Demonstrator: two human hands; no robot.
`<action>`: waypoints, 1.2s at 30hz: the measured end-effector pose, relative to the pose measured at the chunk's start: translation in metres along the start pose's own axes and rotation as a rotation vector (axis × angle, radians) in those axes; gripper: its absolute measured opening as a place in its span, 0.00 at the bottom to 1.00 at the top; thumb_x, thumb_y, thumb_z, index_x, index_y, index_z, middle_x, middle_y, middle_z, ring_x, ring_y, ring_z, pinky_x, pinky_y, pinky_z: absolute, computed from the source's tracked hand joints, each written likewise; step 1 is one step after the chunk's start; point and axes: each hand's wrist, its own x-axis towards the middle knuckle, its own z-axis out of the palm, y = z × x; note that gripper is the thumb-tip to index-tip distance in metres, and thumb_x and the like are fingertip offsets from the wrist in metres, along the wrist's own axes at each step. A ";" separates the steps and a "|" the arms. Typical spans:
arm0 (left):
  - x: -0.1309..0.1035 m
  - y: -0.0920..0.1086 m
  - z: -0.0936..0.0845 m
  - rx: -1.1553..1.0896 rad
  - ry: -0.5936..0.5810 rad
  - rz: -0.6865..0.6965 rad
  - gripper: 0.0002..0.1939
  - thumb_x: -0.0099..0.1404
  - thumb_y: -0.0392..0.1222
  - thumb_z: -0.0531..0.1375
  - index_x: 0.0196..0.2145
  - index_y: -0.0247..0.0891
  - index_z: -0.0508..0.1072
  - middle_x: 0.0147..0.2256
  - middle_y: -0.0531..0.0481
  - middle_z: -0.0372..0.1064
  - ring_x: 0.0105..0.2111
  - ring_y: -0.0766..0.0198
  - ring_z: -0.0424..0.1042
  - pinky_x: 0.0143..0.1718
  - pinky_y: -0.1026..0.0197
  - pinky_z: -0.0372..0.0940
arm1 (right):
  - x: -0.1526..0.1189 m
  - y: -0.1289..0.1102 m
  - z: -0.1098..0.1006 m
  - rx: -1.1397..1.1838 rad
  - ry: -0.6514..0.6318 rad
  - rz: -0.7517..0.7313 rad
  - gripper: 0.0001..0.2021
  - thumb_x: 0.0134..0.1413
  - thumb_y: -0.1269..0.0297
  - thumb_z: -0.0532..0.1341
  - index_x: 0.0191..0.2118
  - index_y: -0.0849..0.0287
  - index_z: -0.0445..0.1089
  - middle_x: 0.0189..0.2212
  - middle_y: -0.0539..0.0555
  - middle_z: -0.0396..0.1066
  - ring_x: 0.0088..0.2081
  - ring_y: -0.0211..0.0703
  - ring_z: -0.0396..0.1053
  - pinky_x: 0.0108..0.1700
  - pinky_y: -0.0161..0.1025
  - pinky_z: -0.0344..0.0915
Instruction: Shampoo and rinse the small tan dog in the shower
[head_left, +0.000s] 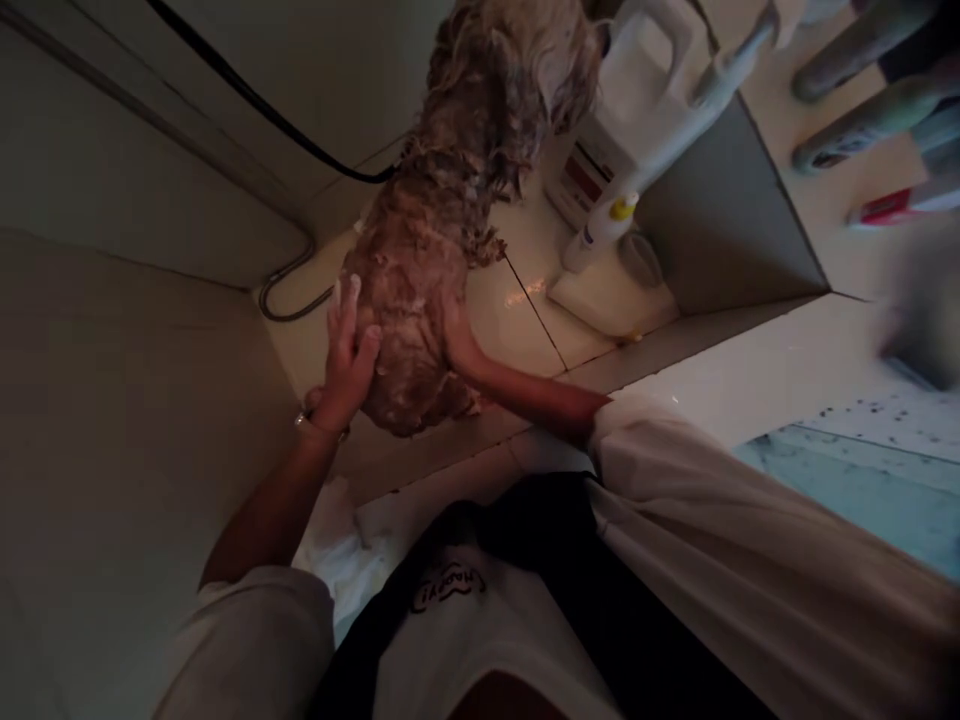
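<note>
Dog: wet, curly brown-furred dog [405,270] was on the cream tiled floor [525,335], rump nearest the person, head toward the bottles. Coat was matted into clumps; pale patches looked like lather.
Left hand: bare hand [346,355] with a bracelet at the wrist lay on the dog's left flank. Fingers extended, thumb apart, nothing gripped. Probably steadied that side.
Right hand: bare hand [459,338] was against the opposite flank, wrist bent in. Fingertips were lost in fur and dim light, so couldn't tell how far it was open or whether it pinched any coat. With the left, it bracketed the hindquarters, likely to limit sideways shuffling.
Black cord: thin, slack black cord [300,140] ran down to the dog's side. Looked like a restraint; attachment couldn't be made out.
Hose: thin, grey metallic hose [279,317] curved along the floor by the wall, beside the dog, apart from both hands.
Jug: large white plastic jug with a red label [589,178] stood near the dog's head, handle up, presumably for easy lifting.
Bottle: small white bottle with a yellow cap [596,235] was beside the jug, cap end up.
</note>
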 end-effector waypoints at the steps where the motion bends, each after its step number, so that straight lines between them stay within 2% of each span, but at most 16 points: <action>1: -0.006 -0.002 0.003 -0.006 0.021 0.001 0.53 0.79 0.82 0.59 0.82 0.38 0.64 0.83 0.38 0.57 0.87 0.38 0.46 0.89 0.31 0.34 | -0.009 0.004 0.004 -0.022 -0.015 0.011 0.43 0.87 0.45 0.44 0.87 0.77 0.44 0.88 0.70 0.39 0.90 0.48 0.37 0.91 0.51 0.35; 4: -0.027 -0.009 0.013 -0.018 0.065 -0.035 0.51 0.78 0.82 0.60 0.82 0.44 0.65 0.82 0.39 0.58 0.87 0.35 0.45 0.89 0.29 0.35 | -0.017 0.015 0.008 -0.127 0.000 -0.146 0.56 0.76 0.34 0.63 0.89 0.71 0.44 0.89 0.68 0.29 0.91 0.63 0.25 0.90 0.67 0.32; 9: -0.061 -0.025 0.028 0.005 0.070 -0.084 0.57 0.72 0.76 0.68 0.84 0.44 0.56 0.83 0.35 0.54 0.86 0.36 0.49 0.88 0.32 0.44 | 0.003 0.016 0.009 -0.298 0.182 -0.271 0.37 0.86 0.49 0.50 0.90 0.57 0.52 0.89 0.57 0.32 0.91 0.60 0.27 0.90 0.63 0.42; 12: -0.074 -0.039 0.036 -0.047 0.113 -0.131 0.53 0.72 0.71 0.68 0.82 0.42 0.57 0.80 0.30 0.57 0.83 0.38 0.56 0.86 0.33 0.51 | -0.007 0.015 0.010 -0.512 -0.116 -0.461 0.30 0.82 0.54 0.56 0.81 0.52 0.72 0.86 0.56 0.51 0.89 0.64 0.41 0.91 0.66 0.40; 15: -0.080 -0.048 0.044 -0.038 0.212 -0.104 0.41 0.76 0.72 0.62 0.73 0.43 0.66 0.72 0.29 0.67 0.76 0.41 0.67 0.82 0.31 0.59 | 0.012 0.001 -0.012 -0.660 -0.337 -0.631 0.28 0.77 0.58 0.61 0.77 0.47 0.75 0.83 0.50 0.60 0.87 0.61 0.51 0.91 0.68 0.30; 18: -0.081 -0.049 0.055 0.008 0.360 -0.008 0.34 0.79 0.72 0.58 0.65 0.41 0.72 0.61 0.31 0.74 0.65 0.43 0.75 0.74 0.33 0.69 | 0.046 -0.013 -0.039 -0.653 0.015 -0.548 0.30 0.83 0.61 0.50 0.80 0.53 0.72 0.83 0.50 0.60 0.87 0.53 0.49 0.91 0.64 0.33; 20: -0.078 -0.047 0.063 -0.008 0.436 -0.010 0.28 0.80 0.67 0.57 0.59 0.40 0.73 0.56 0.32 0.75 0.59 0.44 0.77 0.68 0.36 0.72 | 0.045 -0.011 -0.043 -0.721 0.103 -0.514 0.31 0.80 0.64 0.54 0.82 0.58 0.69 0.86 0.56 0.54 0.88 0.60 0.46 0.90 0.67 0.37; 22: -0.073 -0.044 0.070 -0.036 0.453 -0.100 0.20 0.81 0.59 0.57 0.55 0.41 0.72 0.52 0.36 0.75 0.55 0.47 0.77 0.64 0.41 0.74 | 0.027 -0.004 -0.036 -0.859 -0.117 -0.590 0.27 0.72 0.59 0.67 0.73 0.56 0.81 0.82 0.61 0.61 0.84 0.72 0.54 0.87 0.73 0.46; 24: -0.068 -0.041 0.073 -0.048 0.426 -0.229 0.11 0.80 0.50 0.59 0.53 0.43 0.71 0.50 0.40 0.77 0.52 0.50 0.78 0.62 0.47 0.74 | 0.013 -0.003 -0.033 -1.013 -0.442 -0.748 0.23 0.73 0.52 0.69 0.68 0.46 0.85 0.78 0.56 0.69 0.77 0.68 0.66 0.85 0.70 0.54; 25: -0.065 -0.039 0.073 -0.049 0.410 -0.282 0.08 0.80 0.46 0.59 0.52 0.44 0.70 0.50 0.41 0.77 0.52 0.52 0.78 0.62 0.49 0.74 | 0.014 -0.007 -0.034 -1.085 -0.439 -0.770 0.22 0.75 0.53 0.68 0.68 0.44 0.85 0.76 0.55 0.71 0.76 0.66 0.67 0.83 0.67 0.57; 28: -0.053 -0.029 0.068 -0.029 0.411 -0.386 0.02 0.81 0.39 0.60 0.49 0.44 0.71 0.47 0.44 0.79 0.51 0.52 0.79 0.62 0.52 0.72 | 0.038 -0.029 -0.047 -1.199 -0.110 -0.653 0.26 0.80 0.65 0.58 0.75 0.61 0.78 0.77 0.70 0.67 0.75 0.71 0.63 0.78 0.70 0.59; 30: -0.045 -0.022 0.065 -0.022 0.411 -0.432 0.02 0.82 0.37 0.60 0.47 0.44 0.72 0.46 0.45 0.79 0.50 0.51 0.80 0.61 0.52 0.72 | 0.046 -0.035 -0.053 -1.180 0.147 -0.556 0.29 0.80 0.67 0.55 0.79 0.59 0.74 0.78 0.70 0.64 0.75 0.66 0.63 0.77 0.66 0.61; 31: -0.041 -0.018 0.064 -0.032 0.403 -0.451 0.03 0.82 0.37 0.60 0.47 0.44 0.72 0.46 0.45 0.79 0.50 0.52 0.80 0.61 0.53 0.72 | 0.043 -0.033 -0.053 -1.193 0.150 -0.511 0.29 0.79 0.67 0.56 0.79 0.59 0.74 0.78 0.71 0.63 0.75 0.68 0.63 0.76 0.68 0.61; 33: -0.038 -0.013 0.064 -0.088 0.373 -0.476 0.05 0.82 0.37 0.59 0.45 0.44 0.72 0.46 0.45 0.80 0.50 0.52 0.80 0.61 0.55 0.72 | 0.027 -0.021 -0.050 -1.234 -0.046 -0.605 0.27 0.71 0.62 0.68 0.72 0.51 0.82 0.78 0.62 0.67 0.75 0.69 0.64 0.76 0.66 0.65; 35: -0.041 -0.012 0.067 -0.154 0.349 -0.513 0.06 0.83 0.38 0.56 0.44 0.43 0.72 0.48 0.44 0.80 0.52 0.52 0.79 0.63 0.54 0.72 | 0.019 -0.012 -0.051 -1.272 -0.486 -0.911 0.24 0.75 0.58 0.66 0.71 0.49 0.82 0.78 0.59 0.69 0.77 0.66 0.65 0.78 0.65 0.64; 36: -0.046 -0.012 0.069 -0.174 0.348 -0.539 0.07 0.83 0.38 0.55 0.45 0.43 0.72 0.50 0.42 0.80 0.54 0.52 0.79 0.66 0.53 0.71 | 0.022 -0.011 -0.054 -1.292 -0.579 -0.981 0.25 0.77 0.58 0.64 0.73 0.50 0.81 0.77 0.60 0.70 0.77 0.66 0.65 0.78 0.65 0.65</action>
